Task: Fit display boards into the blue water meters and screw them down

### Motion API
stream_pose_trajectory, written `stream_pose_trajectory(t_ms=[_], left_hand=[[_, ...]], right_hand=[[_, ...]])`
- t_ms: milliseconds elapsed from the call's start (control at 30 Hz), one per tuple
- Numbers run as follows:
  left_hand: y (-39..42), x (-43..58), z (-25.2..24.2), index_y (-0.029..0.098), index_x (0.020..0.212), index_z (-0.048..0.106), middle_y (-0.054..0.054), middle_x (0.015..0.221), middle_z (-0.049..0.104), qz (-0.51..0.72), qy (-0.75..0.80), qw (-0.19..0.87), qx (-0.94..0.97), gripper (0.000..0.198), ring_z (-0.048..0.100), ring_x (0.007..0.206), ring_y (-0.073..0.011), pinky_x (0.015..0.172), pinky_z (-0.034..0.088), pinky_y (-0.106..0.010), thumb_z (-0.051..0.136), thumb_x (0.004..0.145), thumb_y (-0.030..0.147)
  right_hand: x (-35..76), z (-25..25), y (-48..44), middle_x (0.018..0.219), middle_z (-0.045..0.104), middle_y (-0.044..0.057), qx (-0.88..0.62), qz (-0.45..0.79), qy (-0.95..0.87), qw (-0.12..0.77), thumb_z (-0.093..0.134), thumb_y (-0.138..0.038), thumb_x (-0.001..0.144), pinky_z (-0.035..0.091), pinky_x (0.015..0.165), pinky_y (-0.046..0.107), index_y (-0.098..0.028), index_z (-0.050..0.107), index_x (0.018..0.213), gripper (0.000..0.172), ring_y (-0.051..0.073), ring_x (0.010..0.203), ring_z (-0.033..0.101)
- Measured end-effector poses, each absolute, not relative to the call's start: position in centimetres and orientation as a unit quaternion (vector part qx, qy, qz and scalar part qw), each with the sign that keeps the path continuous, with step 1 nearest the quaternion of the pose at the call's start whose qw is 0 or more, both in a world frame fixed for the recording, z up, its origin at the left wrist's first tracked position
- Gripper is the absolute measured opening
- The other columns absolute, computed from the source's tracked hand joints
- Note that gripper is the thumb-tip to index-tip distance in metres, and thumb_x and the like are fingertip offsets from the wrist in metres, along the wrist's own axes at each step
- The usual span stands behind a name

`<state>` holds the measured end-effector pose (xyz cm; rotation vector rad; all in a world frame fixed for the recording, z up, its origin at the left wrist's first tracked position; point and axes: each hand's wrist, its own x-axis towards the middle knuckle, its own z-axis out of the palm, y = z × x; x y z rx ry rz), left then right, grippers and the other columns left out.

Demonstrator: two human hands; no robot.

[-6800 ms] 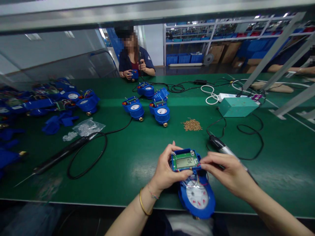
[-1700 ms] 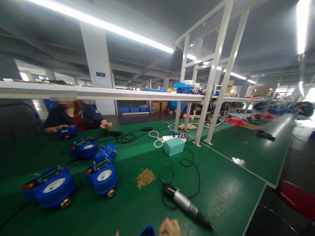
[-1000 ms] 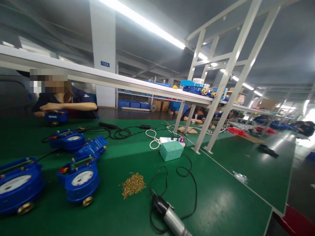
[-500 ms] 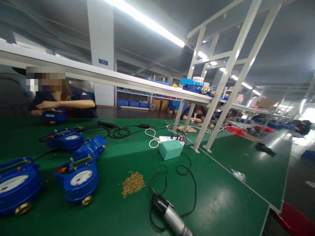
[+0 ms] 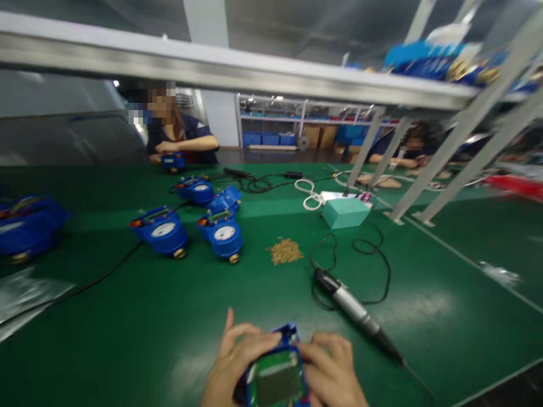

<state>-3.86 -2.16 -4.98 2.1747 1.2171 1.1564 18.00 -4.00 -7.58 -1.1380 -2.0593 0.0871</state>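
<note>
At the bottom edge, both my hands grip a blue water meter [image 5: 275,381] with a green circuit board and small display on top. My left hand [image 5: 231,362] wraps its left side, fingers curled over the top edge. Closed round the meter's right side is my right hand [image 5: 333,370]. The picture is blurred by motion. An electric screwdriver [image 5: 352,308] with a black cable lies on the green table [image 5: 127,328] just right of my hands, untouched.
A pile of brass screws [image 5: 285,251] and a teal box [image 5: 345,212] lie further back. Several blue meters [image 5: 223,232] sit at centre left, another [image 5: 25,223] at far left. A person [image 5: 178,133] sits opposite holding a meter. Metal frame legs [image 5: 449,164] stand right.
The view has swung down and left from the hall back to the table. My two hands and the meter they hold have come back into sight at the bottom.
</note>
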Motion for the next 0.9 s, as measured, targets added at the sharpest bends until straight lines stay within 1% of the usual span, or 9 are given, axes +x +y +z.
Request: stream_pose_trajectory(t_ms=[33, 67, 167, 267, 500, 667, 800, 867, 900], left_hand=[[-2.4, -3.8, -5.0, 0.035, 0.121, 0.062, 0.002, 0.106, 0.076, 0.41, 0.4, 0.206, 0.793, 0.061, 0.067, 0.102, -0.0245, 0.122, 0.021, -0.064, 0.085, 0.065, 0.043], [-2.6, -3.8, -4.9, 0.033, 0.123, 0.059, 0.0, 0.111, 0.075, 0.384, 0.405, 0.228, 0.798, 0.064, 0.067, 0.103, -0.0245, 0.122, 0.019, -0.066, 0.086, 0.065, 0.042], [-2.9, -3.4, -4.2, 0.029, 0.122, 0.059, -0.003, 0.112, 0.074, 0.36, 0.425, 0.262, 0.788, 0.064, 0.066, 0.102, -0.0238, 0.123, 0.012, -0.065, 0.087, 0.065, 0.043], [-3.3, -3.0, -3.4, 0.027, 0.121, 0.059, -0.003, 0.113, 0.074, 0.362, 0.439, 0.265, 0.779, 0.065, 0.067, 0.102, -0.0241, 0.123, 0.009, -0.065, 0.088, 0.064, 0.04], [-3.7, -2.4, -3.7, 0.027, 0.119, 0.06, -0.007, 0.111, 0.071, 0.431, 0.451, 0.23, 0.747, 0.069, 0.068, 0.105, -0.0283, 0.115, 0.024, -0.072, 0.092, 0.058, 0.04], [-3.8, -2.1, -3.3, 0.03, 0.12, 0.061, -0.002, 0.105, 0.07, 0.41, 0.472, 0.245, 0.741, 0.071, 0.069, 0.098, -0.0258, 0.117, 0.014, -0.073, 0.093, 0.057, 0.035], [-3.7, -1.9, -3.3, 0.029, 0.112, 0.064, -0.003, 0.11, 0.073, 0.421, 0.494, 0.303, 0.698, 0.066, 0.062, 0.117, -0.0323, 0.117, 0.017, -0.07, 0.095, 0.053, 0.029], [-3.6, -1.7, -3.3, 0.027, 0.109, 0.065, -0.002, 0.107, 0.074, 0.426, 0.501, 0.354, 0.665, 0.063, 0.066, 0.11, -0.0299, 0.118, 0.022, -0.064, 0.094, 0.052, 0.025], [-3.5, -1.6, -3.2, 0.026, 0.107, 0.066, -0.001, 0.104, 0.074, 0.428, 0.503, 0.379, 0.648, 0.061, 0.068, 0.103, -0.0275, 0.116, 0.029, -0.06, 0.094, 0.053, 0.024]], right_hand=[[17.9, -7.4, -4.8, 0.105, 0.071, 0.004, -0.419, 0.003, -0.815, 0.401, 0.046, -0.014, 0.091, 0.039, 0.083, 0.042, -0.023, 0.063, 0.092, 0.019, 0.024, 0.096, 0.057], [18.0, -7.0, -5.3, 0.111, 0.07, 0.006, -0.42, 0.013, -0.823, 0.383, 0.047, -0.012, 0.089, 0.038, 0.087, 0.042, -0.023, 0.063, 0.096, 0.02, 0.026, 0.102, 0.055], [18.6, -5.5, -5.2, 0.113, 0.068, 0.006, -0.405, 0.031, -0.849, 0.338, 0.05, -0.01, 0.087, 0.036, 0.087, 0.04, -0.022, 0.063, 0.102, 0.023, 0.025, 0.104, 0.053], [18.7, -4.3, -4.7, 0.106, 0.07, 0.006, -0.391, 0.018, -0.849, 0.355, 0.049, -0.01, 0.088, 0.037, 0.085, 0.037, -0.022, 0.062, 0.096, 0.019, 0.024, 0.101, 0.053], [18.5, -4.9, -5.3, 0.112, 0.068, 0.006, -0.413, 0.039, -0.838, 0.354, 0.051, -0.015, 0.089, 0.037, 0.088, 0.038, -0.02, 0.061, 0.101, 0.016, 0.025, 0.105, 0.052], [18.4, -4.9, -5.4, 0.115, 0.065, 0.007, -0.425, 0.042, -0.833, 0.35, 0.052, -0.013, 0.09, 0.035, 0.087, 0.037, -0.018, 0.06, 0.097, 0.013, 0.026, 0.106, 0.049], [18.1, -4.8, -5.4, 0.114, 0.065, 0.007, -0.431, 0.052, -0.827, 0.357, 0.052, -0.013, 0.091, 0.034, 0.088, 0.039, -0.019, 0.06, 0.099, 0.012, 0.026, 0.106, 0.049], [17.8, -4.7, -5.4, 0.109, 0.067, 0.006, -0.433, 0.06, -0.82, 0.369, 0.051, -0.012, 0.093, 0.034, 0.089, 0.04, -0.019, 0.059, 0.104, 0.016, 0.026, 0.106, 0.049], [17.7, -4.6, -5.4, 0.106, 0.067, 0.006, -0.438, 0.062, -0.814, 0.376, 0.05, -0.012, 0.093, 0.033, 0.09, 0.041, -0.019, 0.058, 0.106, 0.017, 0.026, 0.105, 0.05]])
